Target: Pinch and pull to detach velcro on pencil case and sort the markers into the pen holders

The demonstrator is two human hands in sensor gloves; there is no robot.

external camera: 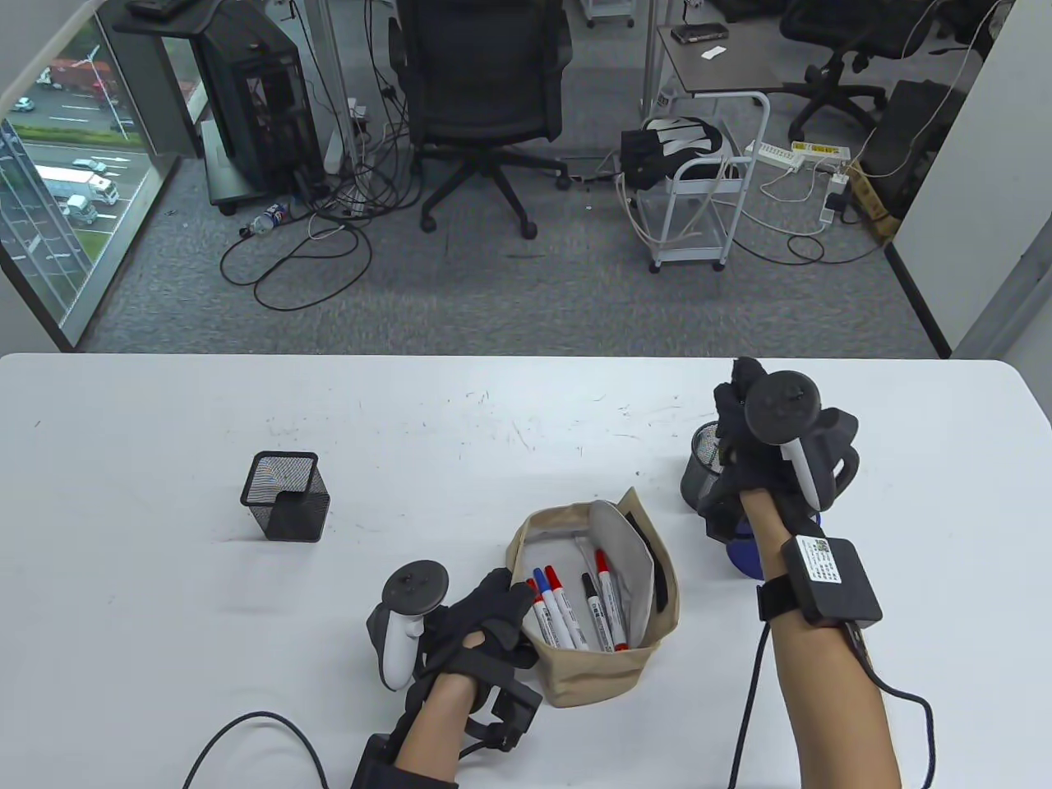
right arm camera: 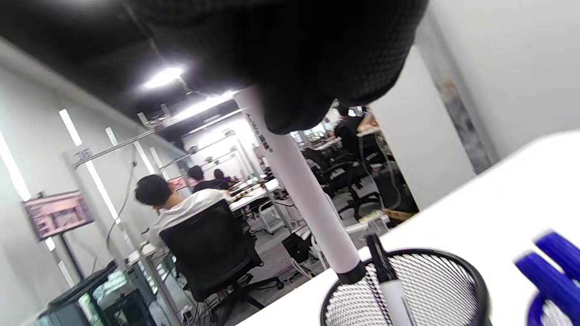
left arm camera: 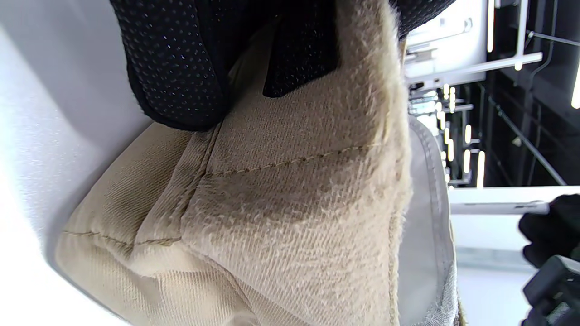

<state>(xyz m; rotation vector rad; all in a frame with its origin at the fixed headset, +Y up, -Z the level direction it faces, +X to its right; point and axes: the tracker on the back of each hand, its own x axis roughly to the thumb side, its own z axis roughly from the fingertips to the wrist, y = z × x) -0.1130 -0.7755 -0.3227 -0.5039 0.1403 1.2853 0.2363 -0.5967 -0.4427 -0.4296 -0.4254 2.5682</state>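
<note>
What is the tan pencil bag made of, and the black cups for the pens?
The pencil case looks like woven cotton or canvas: the left wrist view shows ribbed weave, fuzzy fibres and stitched seams. The square pen holder and the round pen holder look like black metal mesh, since you can see through the fine grid.

A white table (external camera: 164, 427) bears a square mesh holder (external camera: 285, 496), open pencil case (external camera: 596, 653) and round mesh holder (external camera: 703, 468).

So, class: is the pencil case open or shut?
Open: the pencil case gapes, flap up, markers visible inside; the left hand grips its edge.
</note>
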